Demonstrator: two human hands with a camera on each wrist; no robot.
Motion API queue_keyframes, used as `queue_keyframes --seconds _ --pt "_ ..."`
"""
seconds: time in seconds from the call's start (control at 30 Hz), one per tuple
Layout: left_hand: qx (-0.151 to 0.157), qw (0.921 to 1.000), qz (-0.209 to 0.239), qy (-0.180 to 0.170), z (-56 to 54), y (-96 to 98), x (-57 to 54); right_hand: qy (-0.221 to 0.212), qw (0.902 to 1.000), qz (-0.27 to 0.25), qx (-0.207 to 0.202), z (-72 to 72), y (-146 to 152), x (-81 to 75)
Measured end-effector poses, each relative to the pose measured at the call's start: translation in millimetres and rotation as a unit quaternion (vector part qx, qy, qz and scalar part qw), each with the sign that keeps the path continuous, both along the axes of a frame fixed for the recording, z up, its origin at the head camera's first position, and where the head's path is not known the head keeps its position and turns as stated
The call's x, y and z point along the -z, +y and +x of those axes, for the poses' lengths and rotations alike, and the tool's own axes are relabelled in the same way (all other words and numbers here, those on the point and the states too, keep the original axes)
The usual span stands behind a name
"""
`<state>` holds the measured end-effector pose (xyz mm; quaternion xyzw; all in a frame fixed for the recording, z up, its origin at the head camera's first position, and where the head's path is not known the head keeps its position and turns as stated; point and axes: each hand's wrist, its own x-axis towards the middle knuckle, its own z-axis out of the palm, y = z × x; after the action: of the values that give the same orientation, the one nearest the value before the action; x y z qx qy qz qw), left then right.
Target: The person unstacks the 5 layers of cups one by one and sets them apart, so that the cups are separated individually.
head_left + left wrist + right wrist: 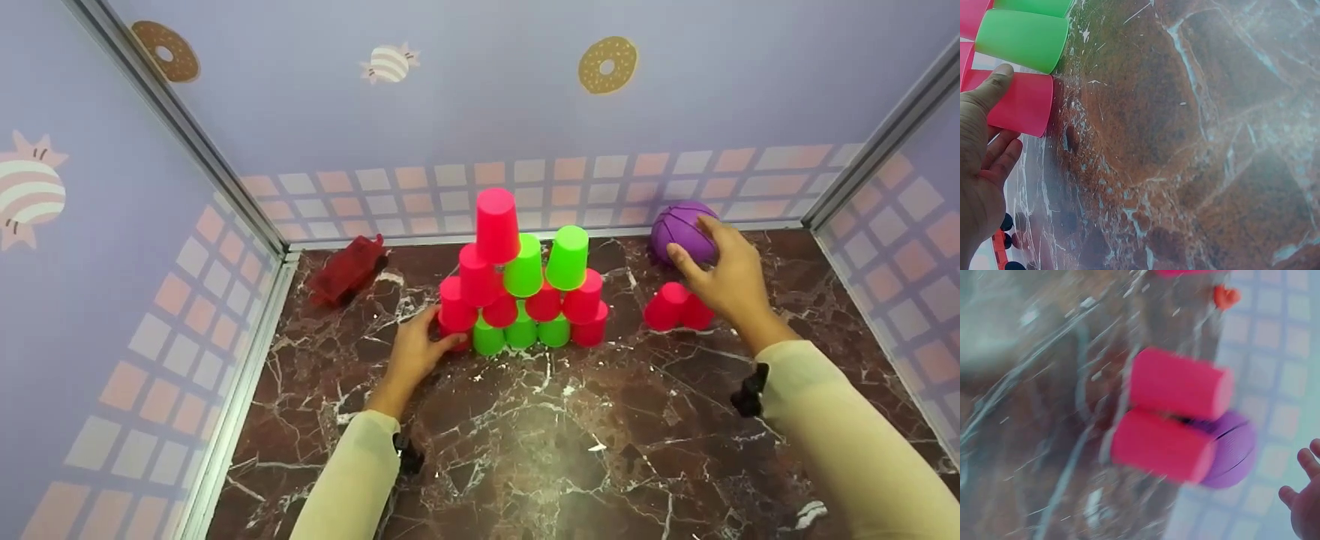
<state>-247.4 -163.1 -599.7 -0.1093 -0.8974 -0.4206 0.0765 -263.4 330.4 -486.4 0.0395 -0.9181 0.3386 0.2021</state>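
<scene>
Pink and green cups stand upside down in a stepped stack in the head view, with a pink cup (497, 225) on top and a green cup (568, 255) on the right side. At the stack's lower left, my left hand (416, 349) holds a bottom pink cup (1024, 104) between thumb and fingers. A green cup (1022, 39) stands beside it. My right hand (727, 277) is raised with fingers spread, overlapping a purple ball (679, 234) in the head view. The right wrist view shows that hand apart from the ball (1235, 453).
Two pink cups (666, 306) stand in front of the ball. A dark red toy (349, 268) lies at the back left; in the left wrist view an orange toy with black wheels (1002, 247) shows. Patterned walls (487, 112) enclose the marble-look surface (510, 450).
</scene>
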Motion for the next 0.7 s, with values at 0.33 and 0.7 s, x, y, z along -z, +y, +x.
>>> queue_keyframes --seconds 0.33,0.7 --pt "-0.010 0.9996 -0.018 -0.017 1.0 -0.2 -1.7 0.060 0.9911 -0.019 -0.117 -1.4 -86 -46.4" --pt "-0.014 0.9997 -0.019 -0.009 0.6 1.8 -3.1 0.083 0.9743 -0.005 -0.209 11.8 -163 -91.4"
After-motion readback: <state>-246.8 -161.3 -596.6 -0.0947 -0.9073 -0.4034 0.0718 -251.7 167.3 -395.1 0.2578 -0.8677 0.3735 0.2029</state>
